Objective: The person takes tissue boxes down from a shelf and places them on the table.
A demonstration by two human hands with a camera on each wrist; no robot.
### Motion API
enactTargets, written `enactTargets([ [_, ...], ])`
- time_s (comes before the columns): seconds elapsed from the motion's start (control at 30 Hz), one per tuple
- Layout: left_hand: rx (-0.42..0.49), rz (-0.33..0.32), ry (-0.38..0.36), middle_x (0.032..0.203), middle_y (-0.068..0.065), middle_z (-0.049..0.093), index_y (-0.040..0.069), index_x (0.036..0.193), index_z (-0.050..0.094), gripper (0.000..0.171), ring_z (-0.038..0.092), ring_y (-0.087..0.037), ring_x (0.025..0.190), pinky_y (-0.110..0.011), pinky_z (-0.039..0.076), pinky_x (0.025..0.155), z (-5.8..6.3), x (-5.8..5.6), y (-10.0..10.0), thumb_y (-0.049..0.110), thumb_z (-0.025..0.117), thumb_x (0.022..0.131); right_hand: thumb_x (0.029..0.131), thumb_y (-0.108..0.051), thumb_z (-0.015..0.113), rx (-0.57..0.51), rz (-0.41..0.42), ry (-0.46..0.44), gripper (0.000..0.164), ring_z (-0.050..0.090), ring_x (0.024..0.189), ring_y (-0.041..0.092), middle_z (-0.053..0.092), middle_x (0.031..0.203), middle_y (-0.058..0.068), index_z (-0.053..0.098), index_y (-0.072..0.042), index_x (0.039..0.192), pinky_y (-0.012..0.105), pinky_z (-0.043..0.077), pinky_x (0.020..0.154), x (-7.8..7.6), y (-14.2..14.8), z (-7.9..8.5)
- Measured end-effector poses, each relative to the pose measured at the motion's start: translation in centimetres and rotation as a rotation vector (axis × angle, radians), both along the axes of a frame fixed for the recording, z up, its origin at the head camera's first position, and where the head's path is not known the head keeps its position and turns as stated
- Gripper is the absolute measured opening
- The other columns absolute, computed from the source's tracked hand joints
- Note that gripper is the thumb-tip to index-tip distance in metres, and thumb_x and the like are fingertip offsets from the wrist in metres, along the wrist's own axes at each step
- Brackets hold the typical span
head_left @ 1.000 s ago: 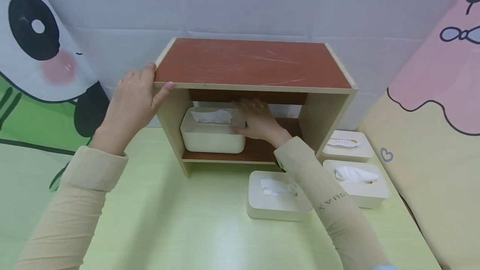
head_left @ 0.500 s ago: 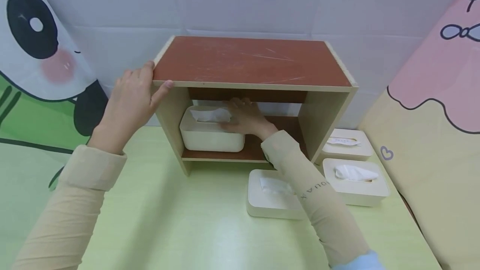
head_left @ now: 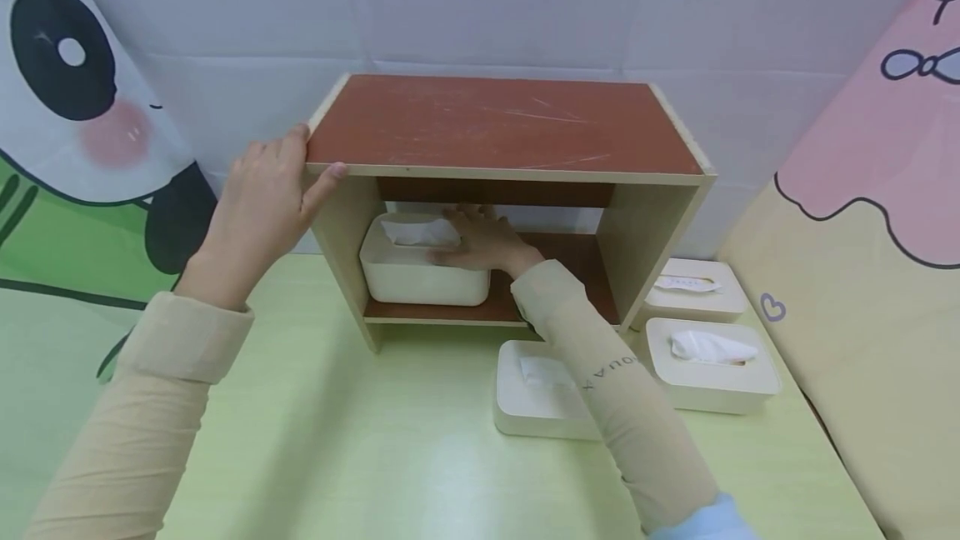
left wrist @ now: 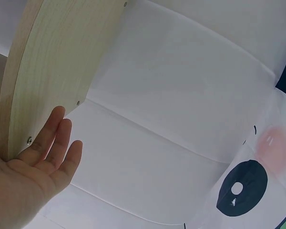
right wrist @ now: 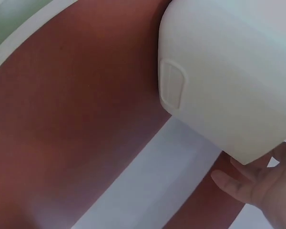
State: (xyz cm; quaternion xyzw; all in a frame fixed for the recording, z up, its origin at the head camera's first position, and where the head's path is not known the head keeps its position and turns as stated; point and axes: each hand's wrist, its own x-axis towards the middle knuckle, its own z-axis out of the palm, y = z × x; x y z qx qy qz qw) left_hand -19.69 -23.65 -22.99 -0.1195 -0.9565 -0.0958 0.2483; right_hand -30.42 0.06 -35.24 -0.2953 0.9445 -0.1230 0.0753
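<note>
A white tissue box (head_left: 423,282) sits inside the small wooden shelf (head_left: 510,127), against its left side panel. A tissue (head_left: 422,232) pokes from its top. Reaching into the shelf, my right hand (head_left: 483,242) lies at the right part of the box's top, fingers spread, thumb toward me. The right wrist view shows the box's plain end and my fingers (right wrist: 255,183) loosely bent by its lower corner. My left hand (head_left: 258,202) rests on the shelf's upper left corner, thumb on the front edge. In the left wrist view, its extended fingers (left wrist: 52,138) lie along the outer side panel.
Another tissue box (head_left: 536,415) stands before the shelf, partly behind my right forearm. Two more tissue boxes, a nearer one (head_left: 720,394) and a farther one (head_left: 693,302), stand right of the shelf near the table's (head_left: 337,440) right edge. Printed cloths hang behind.
My right hand has moved left, farther over the top of the tissue box in the shelf. That box and my left hand have stayed in place.
</note>
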Motion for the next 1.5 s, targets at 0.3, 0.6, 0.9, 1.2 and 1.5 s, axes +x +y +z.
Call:
enactTargets([
  [0.3,-0.003,-0.021,0.055,0.093,-0.029,0.056,-0.008,0.123,0.039,0.058,0.048,-0.045,0.08,-0.057,0.037,0.074,-0.3,-0.19,-0.02,0.042,0.043,0.095,0.073,-0.079,0.039,-0.04,0.019,-0.036,0.094,0.017,0.136,0.035,0.016,0.152,0.005,0.019,-0.024,0.146,0.058,0.026,0.103,0.0,-0.29,-0.4],
  [0.6,-0.005,-0.018,0.042,0.096,-0.029,0.056,-0.008,0.124,0.039,0.058,0.048,-0.045,0.082,-0.058,0.036,0.076,-0.25,-0.17,0.03,0.042,0.042,0.095,0.07,-0.08,0.045,-0.054,0.033,-0.091,0.098,0.013,0.137,0.033,0.012,0.152,0.004,0.017,-0.025,0.146,0.055,0.026,0.104,0.07,-0.33,-0.44],
  [0.9,0.0,-0.014,0.031,0.095,-0.029,0.056,-0.008,0.122,0.039,0.057,0.047,-0.045,0.08,-0.058,0.036,0.075,-0.15,-0.1,0.01,0.043,0.041,0.095,0.069,-0.077,0.052,-0.048,0.073,-0.101,0.101,0.012,0.137,0.034,0.009,0.153,0.005,0.015,-0.023,0.147,0.057,0.027,0.103,0.07,-0.22,-0.28],
  [1.2,0.006,-0.019,0.028,0.092,-0.027,0.055,-0.008,0.119,0.039,0.056,0.047,-0.044,0.079,-0.056,0.036,0.075,-0.17,-0.16,-0.1,0.043,0.04,0.095,0.069,-0.066,0.063,-0.049,0.091,-0.129,0.105,0.008,0.138,0.034,0.008,0.153,0.007,0.011,-0.021,0.147,0.055,0.03,0.102,0.12,0.1,-0.05],
  [1.5,0.006,-0.016,0.022,0.094,-0.028,0.055,-0.007,0.121,0.039,0.057,0.047,-0.044,0.081,-0.057,0.036,0.076,-0.15,-0.13,-0.07,0.043,0.04,0.095,0.068,-0.061,0.068,-0.071,0.113,-0.109,0.103,0.015,0.135,0.035,0.015,0.15,0.009,0.017,-0.019,0.146,0.048,0.031,0.103,0.06,0.11,0.01],
])
